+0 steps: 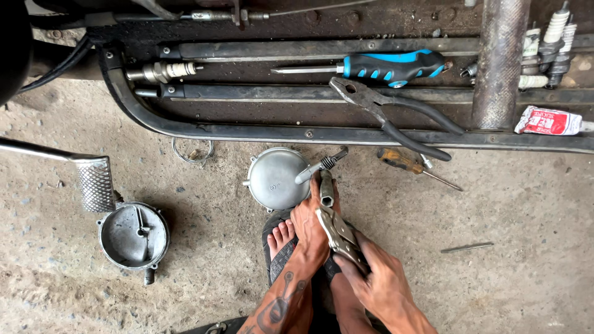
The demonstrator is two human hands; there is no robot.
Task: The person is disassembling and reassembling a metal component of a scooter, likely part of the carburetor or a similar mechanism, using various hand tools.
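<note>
my right hand, nearest me at six o'clock, is closed on the locking pliers. my left hand wraps their jaws and a small metal tube, touching the round metal cover at twelve o'clock.

A crumpled red-and-white tube lies at the far right on the dark frame rail.
</note>
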